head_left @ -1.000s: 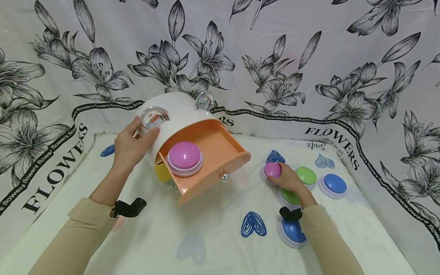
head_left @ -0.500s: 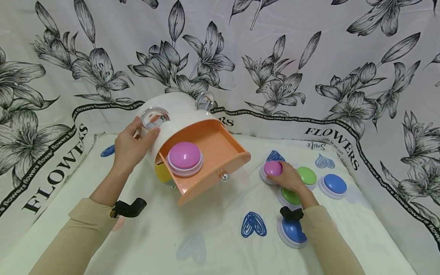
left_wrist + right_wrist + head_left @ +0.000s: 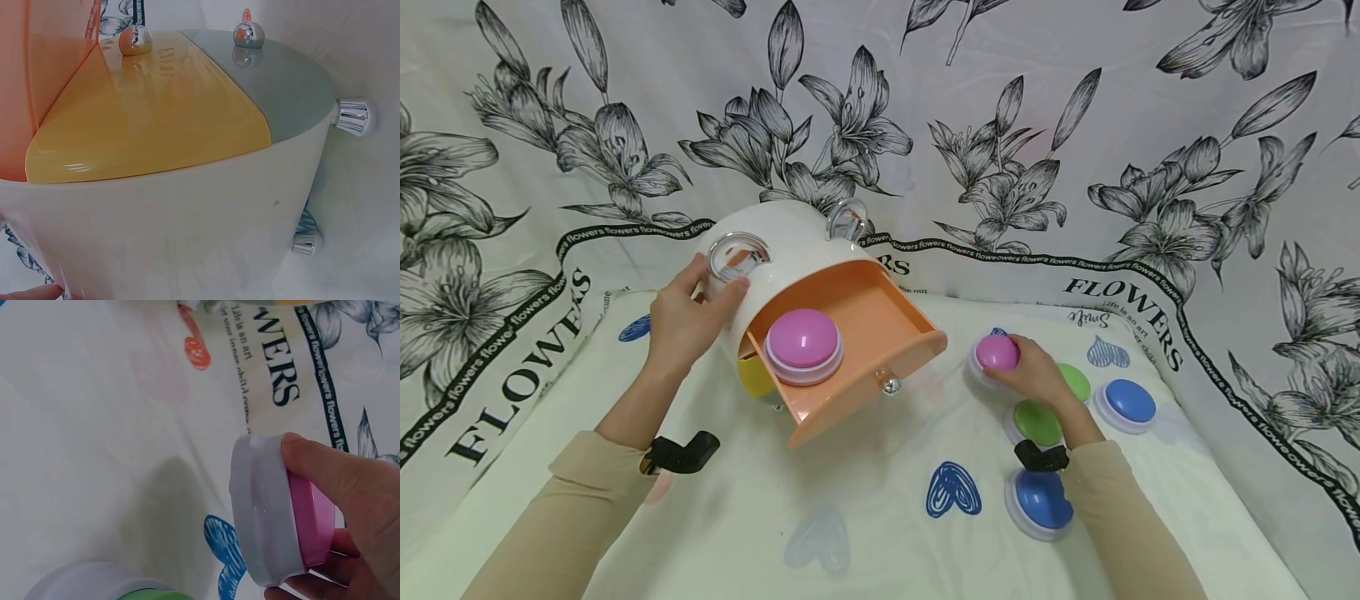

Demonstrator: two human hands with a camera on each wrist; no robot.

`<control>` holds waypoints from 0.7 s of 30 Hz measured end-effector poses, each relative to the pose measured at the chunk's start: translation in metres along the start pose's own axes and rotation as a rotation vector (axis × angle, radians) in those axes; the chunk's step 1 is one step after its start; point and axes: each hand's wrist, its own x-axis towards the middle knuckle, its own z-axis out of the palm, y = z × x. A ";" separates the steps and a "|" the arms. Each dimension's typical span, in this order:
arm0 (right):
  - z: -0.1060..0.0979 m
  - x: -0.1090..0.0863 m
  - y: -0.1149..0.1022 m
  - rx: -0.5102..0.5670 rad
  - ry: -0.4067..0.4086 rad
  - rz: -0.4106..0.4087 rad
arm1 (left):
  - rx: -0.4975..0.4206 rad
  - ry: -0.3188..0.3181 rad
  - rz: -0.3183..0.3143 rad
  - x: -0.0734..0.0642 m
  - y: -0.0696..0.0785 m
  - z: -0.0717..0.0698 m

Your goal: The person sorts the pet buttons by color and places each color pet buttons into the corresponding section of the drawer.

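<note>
My left hand (image 3: 688, 321) grips the side of a white rounded drawer box (image 3: 790, 225), beside its clear ring-shaped ear (image 3: 737, 257). The box's orange drawer (image 3: 880, 304) is pulled out, and one pink push button (image 3: 805, 337) on a white base sits inside it. In the left wrist view, a yellow drawer (image 3: 150, 119) and a grey-green drawer (image 3: 275, 87) are closed, each with a chrome knob. My right hand (image 3: 1037, 379) pinches a second pink button (image 3: 312, 512) by its rim; in the right wrist view it is tilted on edge above the cloth, with a shadow below.
Near my right hand lie two green buttons (image 3: 1037, 422), one partly behind the hand, and a blue button (image 3: 1131, 401). Another blue button (image 3: 1041, 502) lies closer, by my right wrist. A flower-printed cloth (image 3: 977, 275) rises behind the box.
My right hand has lifted the pink button slightly and moved a little up and right, showing more of the nearer green button. The left hand and box stay still.
</note>
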 end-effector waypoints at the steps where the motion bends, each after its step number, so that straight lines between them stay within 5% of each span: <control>1: -0.002 0.000 -0.001 0.002 0.005 -0.007 | 0.001 -0.001 -0.001 0.000 0.000 0.000; 21: -0.037 0.008 -0.042 0.002 0.019 -0.037 | -0.010 -0.003 -0.007 -0.001 0.002 0.000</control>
